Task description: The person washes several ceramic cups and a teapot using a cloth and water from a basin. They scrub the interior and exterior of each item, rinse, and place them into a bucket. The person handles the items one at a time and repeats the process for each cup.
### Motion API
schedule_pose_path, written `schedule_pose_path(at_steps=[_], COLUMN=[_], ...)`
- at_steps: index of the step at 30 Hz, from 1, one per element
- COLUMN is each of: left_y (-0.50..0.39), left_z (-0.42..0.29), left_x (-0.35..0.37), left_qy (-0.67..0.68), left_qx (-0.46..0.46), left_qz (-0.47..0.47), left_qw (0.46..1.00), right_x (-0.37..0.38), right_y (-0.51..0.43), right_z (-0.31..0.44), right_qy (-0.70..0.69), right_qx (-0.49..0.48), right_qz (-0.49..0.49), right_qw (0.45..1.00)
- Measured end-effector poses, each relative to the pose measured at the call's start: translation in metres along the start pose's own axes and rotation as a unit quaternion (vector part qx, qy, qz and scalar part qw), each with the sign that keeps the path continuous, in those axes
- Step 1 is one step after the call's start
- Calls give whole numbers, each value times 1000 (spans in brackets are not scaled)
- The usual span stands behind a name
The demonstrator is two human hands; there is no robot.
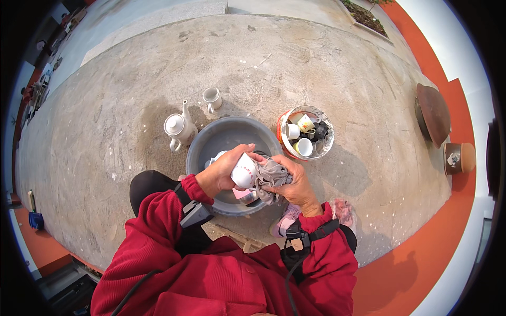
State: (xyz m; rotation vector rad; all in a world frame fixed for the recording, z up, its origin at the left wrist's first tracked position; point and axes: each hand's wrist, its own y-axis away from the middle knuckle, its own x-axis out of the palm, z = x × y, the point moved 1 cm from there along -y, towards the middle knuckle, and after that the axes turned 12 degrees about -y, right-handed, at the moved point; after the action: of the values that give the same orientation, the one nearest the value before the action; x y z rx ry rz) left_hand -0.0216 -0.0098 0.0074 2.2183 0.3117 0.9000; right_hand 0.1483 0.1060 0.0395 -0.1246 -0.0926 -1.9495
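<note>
Over a grey basin (pixel 233 123) of water, my left hand (pixel 225 170) grips a white ceramic cup (pixel 243 172) bearing small red writing. My right hand (pixel 296 183) holds a bunched grey cloth (pixel 272 177) against the side of the cup. Part of the cloth hangs over the basin. Beneath my hands, white and pink pieces show in the basin, partly hidden. A white teapot with a lid (pixel 181 128) stands left of the basin, and a white mug (pixel 212 98) stands beyond its rim. To the right is a round bucket (pixel 284 147) holding several cups and dark pieces.
A pink cloth (pixel 344 213) lies by my right knee, near a pink shoe (pixel 286 221). Farther right, a large brown basin (pixel 434 114) and a brown jar (pixel 454 158) stand by the wall. Part of a wooden stool (pixel 237 237) shows below me. A planter (pixel 365 17) is at the upper right.
</note>
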Motion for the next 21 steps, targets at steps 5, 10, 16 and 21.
schedule_pose_path(at_steps=[5, 10, 16, 21], left_y=[-12, -24, -8, 0], left_z=[21, 31, 8, 11], left_x=[1, 5, 11, 20], left_qy=[-24, -251, -101, 13], left_qx=[32, 356, 212, 116], left_qz=[-88, -185, -115, -98], left_qw=[995, 881, 965, 988], right_x=[16, 39, 16, 20], right_y=[-2, -9, -13, -7], right_z=[-4, -11, -11, -12], right_qy=[66, 126, -37, -60], right_qx=[-13, -56, -36, -21], right_qz=[-76, -176, -177, -179], right_qw=[995, 975, 983, 982])
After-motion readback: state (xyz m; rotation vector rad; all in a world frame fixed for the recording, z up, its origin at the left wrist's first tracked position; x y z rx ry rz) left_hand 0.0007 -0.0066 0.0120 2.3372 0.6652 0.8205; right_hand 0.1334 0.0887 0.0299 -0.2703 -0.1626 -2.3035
